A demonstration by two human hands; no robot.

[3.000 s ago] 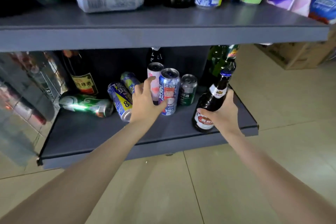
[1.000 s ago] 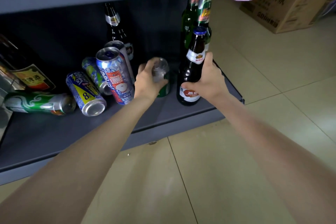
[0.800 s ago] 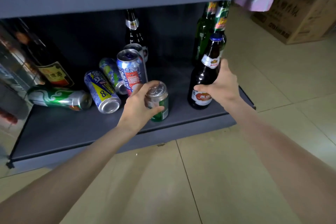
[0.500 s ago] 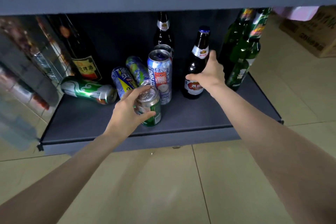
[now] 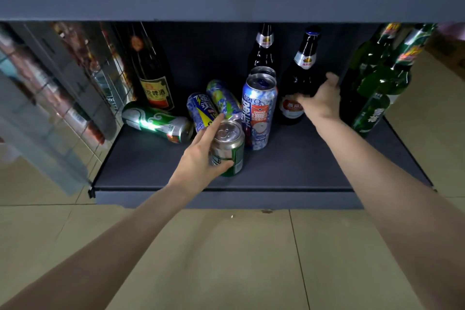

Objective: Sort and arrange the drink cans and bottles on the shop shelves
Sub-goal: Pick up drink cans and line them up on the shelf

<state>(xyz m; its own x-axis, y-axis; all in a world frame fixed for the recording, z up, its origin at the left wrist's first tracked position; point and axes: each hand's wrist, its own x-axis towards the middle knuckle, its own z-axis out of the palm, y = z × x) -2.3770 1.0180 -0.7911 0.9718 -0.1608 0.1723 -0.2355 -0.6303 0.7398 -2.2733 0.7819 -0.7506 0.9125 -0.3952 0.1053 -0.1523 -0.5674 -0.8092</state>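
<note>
My left hand (image 5: 201, 156) grips a short green can (image 5: 230, 151) standing upright near the front of the bottom shelf (image 5: 289, 171). My right hand (image 5: 319, 100) holds a dark beer bottle with a blue cap (image 5: 299, 75), upright at the shelf's middle back. Just left of it stands a tall blue and white can (image 5: 259, 111) with another can (image 5: 263, 72) behind. Two blue cans (image 5: 201, 111) (image 5: 222, 98) lean tilted, and a green can (image 5: 156, 122) lies on its side at the left.
A dark bottle with a yellow label (image 5: 151, 78) stands at the back left, another dark bottle (image 5: 263, 50) at the back middle, two green bottles (image 5: 377, 83) at the right. A glass panel (image 5: 50, 95) bounds the left. An upper shelf (image 5: 226, 0) overhangs. Tiled floor (image 5: 226, 259) lies below.
My right hand has pushed the dark beer bottle deeper into the shelf, next to the back bottle. My left hand keeps the short green can at the shelf's front.
</note>
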